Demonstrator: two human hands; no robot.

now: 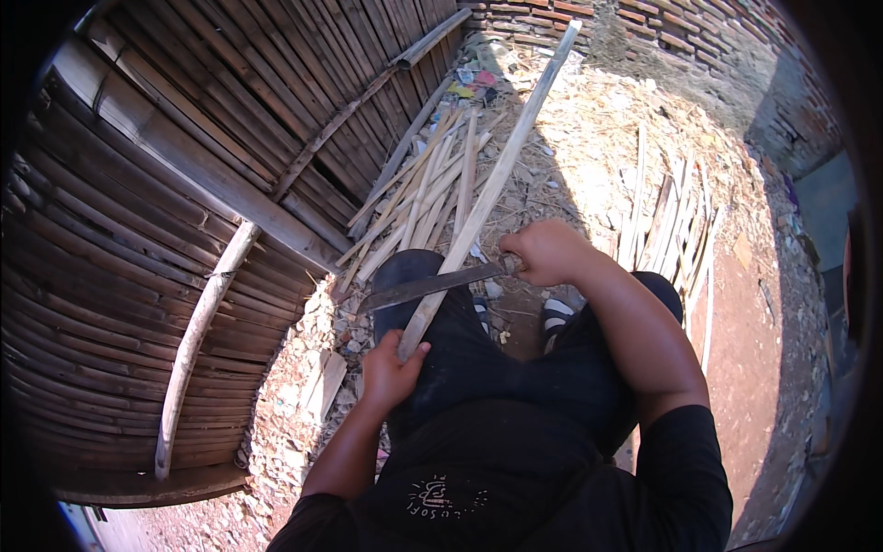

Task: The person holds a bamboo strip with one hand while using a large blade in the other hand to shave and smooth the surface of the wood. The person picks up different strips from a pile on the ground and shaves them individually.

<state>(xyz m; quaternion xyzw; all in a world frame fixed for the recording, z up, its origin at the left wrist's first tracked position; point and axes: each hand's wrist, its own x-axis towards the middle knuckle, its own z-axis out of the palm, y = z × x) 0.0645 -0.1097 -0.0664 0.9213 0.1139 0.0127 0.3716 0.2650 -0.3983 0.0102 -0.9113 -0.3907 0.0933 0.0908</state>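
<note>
My left hand (pixel 392 370) is closed around the near end of a long pale strip, bamboo or wood (pixel 501 170), which slants away from me to the upper right, over my left thigh. In my right hand (pixel 546 252) is the handle of a machete (pixel 432 287). Its dark, broad blade points left and lies across the strip, a short way beyond my left hand. Whether the edge bites into the strip cannot be seen.
Loose pale strips (pixel 428 189) lie piled at the left, beside a slatted bamboo wall (pixel 230 120). More strips (pixel 667 221) form a bundle at the right. Brick walls (pixel 662 32) stand at the back. Shavings and rubble (pixel 598 138) cover the ground.
</note>
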